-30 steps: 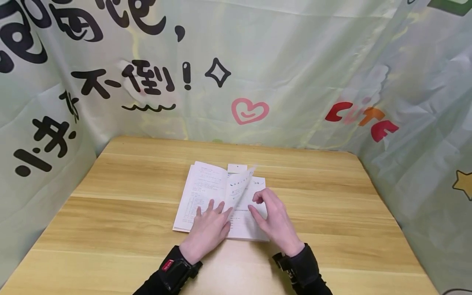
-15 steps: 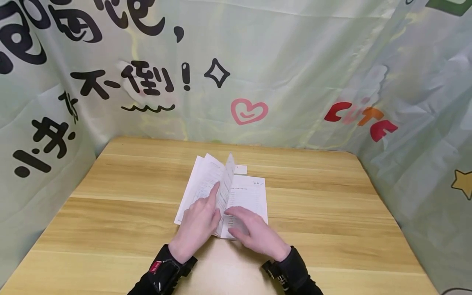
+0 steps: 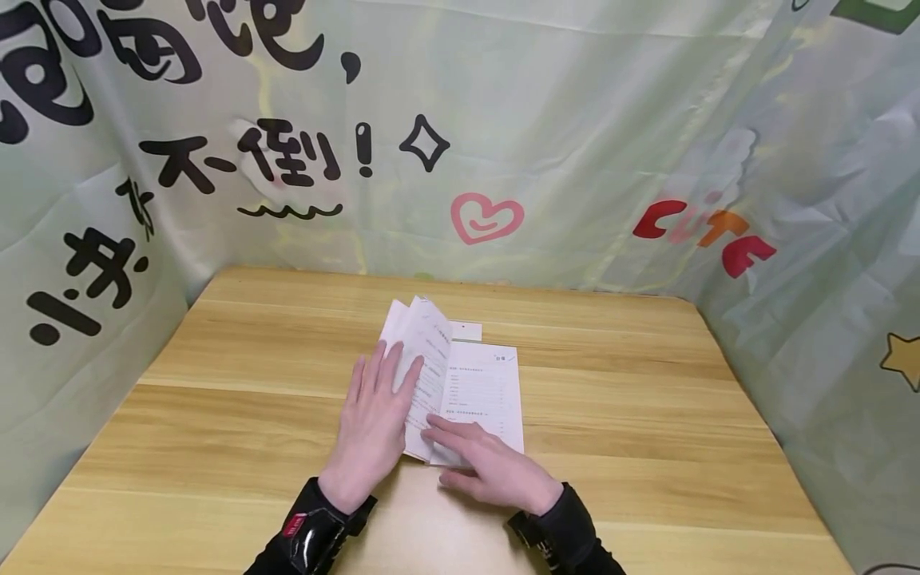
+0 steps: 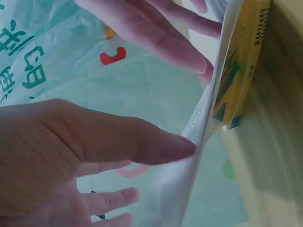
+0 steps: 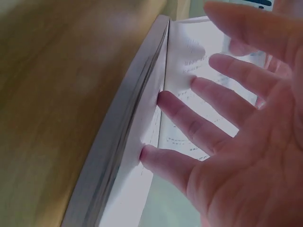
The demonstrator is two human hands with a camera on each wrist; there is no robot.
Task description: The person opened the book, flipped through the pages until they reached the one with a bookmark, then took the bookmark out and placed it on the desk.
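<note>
An open book (image 3: 480,383) with white printed pages lies on the table, its left-hand pages (image 3: 430,351) raised at a slant. My left hand (image 3: 370,423) rests on those raised pages with its fingers extended. In the left wrist view, the left thumb (image 4: 165,146) is at the page edges, and a yellow cover (image 4: 244,61) shows below the pages. My right hand (image 3: 496,471) lies over the lower part of the book, fingers straight and tips near the fold. In the right wrist view, fingertips (image 5: 168,99) touch the pages along the inner fold.
A small white card-like piece (image 3: 467,330) sticks out behind the book's top edge. The wooden table (image 3: 647,415) extends around the book. A printed fabric backdrop (image 3: 575,144) rises behind and beside the table. A dark cable (image 3: 891,567) shows at the lower right.
The left-hand pages have risen from nearly flat to a slant. My left hand has moved left and spread over them. My right hand has moved left and down to the fold.
</note>
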